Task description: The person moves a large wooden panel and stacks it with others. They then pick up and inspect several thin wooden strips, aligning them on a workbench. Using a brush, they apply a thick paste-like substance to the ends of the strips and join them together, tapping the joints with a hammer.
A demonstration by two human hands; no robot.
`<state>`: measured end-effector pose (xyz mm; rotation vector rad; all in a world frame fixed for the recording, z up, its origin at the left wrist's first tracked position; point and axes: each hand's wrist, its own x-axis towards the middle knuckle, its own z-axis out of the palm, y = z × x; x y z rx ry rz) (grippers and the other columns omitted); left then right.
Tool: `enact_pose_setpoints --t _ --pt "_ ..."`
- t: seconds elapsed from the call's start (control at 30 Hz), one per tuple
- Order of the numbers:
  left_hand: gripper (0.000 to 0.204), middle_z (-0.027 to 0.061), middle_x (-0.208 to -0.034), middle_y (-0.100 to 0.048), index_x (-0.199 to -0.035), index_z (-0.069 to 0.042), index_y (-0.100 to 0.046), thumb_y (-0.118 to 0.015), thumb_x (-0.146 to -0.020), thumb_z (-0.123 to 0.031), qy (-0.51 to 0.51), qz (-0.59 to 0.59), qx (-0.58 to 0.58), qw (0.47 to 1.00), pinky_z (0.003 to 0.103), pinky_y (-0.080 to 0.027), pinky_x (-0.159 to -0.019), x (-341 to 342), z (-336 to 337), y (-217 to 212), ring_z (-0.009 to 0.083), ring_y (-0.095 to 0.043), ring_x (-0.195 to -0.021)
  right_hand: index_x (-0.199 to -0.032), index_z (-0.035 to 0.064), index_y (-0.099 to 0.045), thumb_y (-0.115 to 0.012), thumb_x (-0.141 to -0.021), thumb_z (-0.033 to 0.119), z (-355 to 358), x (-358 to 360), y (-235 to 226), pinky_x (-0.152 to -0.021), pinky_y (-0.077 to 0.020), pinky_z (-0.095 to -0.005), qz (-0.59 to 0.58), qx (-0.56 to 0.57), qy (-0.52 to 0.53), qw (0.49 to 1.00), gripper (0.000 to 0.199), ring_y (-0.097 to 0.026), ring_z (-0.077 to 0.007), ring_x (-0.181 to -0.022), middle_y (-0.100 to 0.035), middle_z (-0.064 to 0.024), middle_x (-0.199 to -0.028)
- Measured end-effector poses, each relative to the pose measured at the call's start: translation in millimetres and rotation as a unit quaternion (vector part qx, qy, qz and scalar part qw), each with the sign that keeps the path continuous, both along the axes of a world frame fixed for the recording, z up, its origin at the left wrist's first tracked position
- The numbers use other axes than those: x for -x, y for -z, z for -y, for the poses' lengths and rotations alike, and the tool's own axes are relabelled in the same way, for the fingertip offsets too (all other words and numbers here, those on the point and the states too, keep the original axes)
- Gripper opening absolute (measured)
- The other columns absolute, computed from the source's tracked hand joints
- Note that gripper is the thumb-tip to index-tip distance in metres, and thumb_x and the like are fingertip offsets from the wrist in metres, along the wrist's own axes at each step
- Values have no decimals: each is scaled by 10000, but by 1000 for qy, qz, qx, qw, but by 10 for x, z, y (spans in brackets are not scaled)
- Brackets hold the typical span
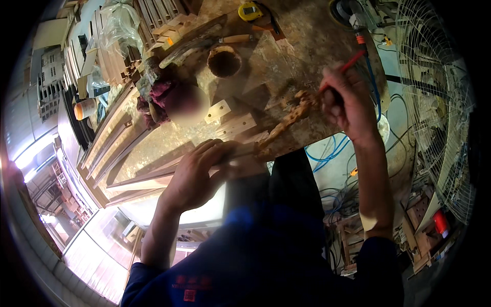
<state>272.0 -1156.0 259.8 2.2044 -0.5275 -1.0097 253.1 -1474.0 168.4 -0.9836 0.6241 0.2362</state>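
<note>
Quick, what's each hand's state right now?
Left hand: on a wooden piece; grip can't be told.
Right hand: closed, holding a thin red stick.

Red print and square red emblem on dark-blue shirt; wording unreadable.

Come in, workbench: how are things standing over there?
Left hand on wooden strip. Right hand holding thin red stick. Brown clumpy material on the bench between them.

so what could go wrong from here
The piece of wood at the left hand lies by the bench edge, so it might slip off if poorly held. The blue hose passes close beside the right hand in this view; a wide sweep could perhaps snag it.
</note>
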Motion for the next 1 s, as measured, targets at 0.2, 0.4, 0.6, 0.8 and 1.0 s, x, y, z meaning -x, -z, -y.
enact_pose_setpoints --t 0.2,0.4,0.6,0.8,1.0 --pt "357 112 -996 -682 -1197 -61 -679 -746 -852 -122 -6 115 9 993 408 -546 -804 82 -11 82 312 -675 -917 -973 50 -587 -616 -1052 219 120 303 -149 -538 -439 -300 72 61 104 990 189 -523 -117 -556 -574 -58 -719" --pt "319 86 -975 -692 -1104 -82 -692 -774 -795 -80 -48 264 17 963 404 -546 -778 199 41 329 300 -671 -907 -997 0 -596 -612 -960 115 46 880 -754 -630 -502 -287 198 208 29 957 122 -593 -150 -651 -623 -125 -812" --pt "317 75 -934 -686 -1086 -76 -688 -787 -785 -77 -68 270 32 960 393 -537 -748 181 82 360 292 -665 -877 -1033 -30 -591 -575 -975 70 -1 942 -651 -662 -516 -274 194 282 -43 939 117 -609 -140 -674 -634 -133 -867" --pt "351 74 -953 -695 -1096 -76 -684 -795 -763 -90 -50 321 31 945 377 -530 -729 221 41 385 281 -664 -863 -1035 -24 -556 -543 -1005 74 65 851 -751 -577 -506 -260 238 281 11 930 104 -597 -139 -621 -629 -137 -779" --pt "378 75 -973 -703 -1106 -80 -686 -781 -739 -94 -58 352 46 933 381 -527 -728 323 85 541 276 -667 -856 -1073 -37 -532 -565 -1027 110 -122 594 -917 -609 -525 -264 322 357 -149 864 158 -585 -139 -632 -612 -146 -834"
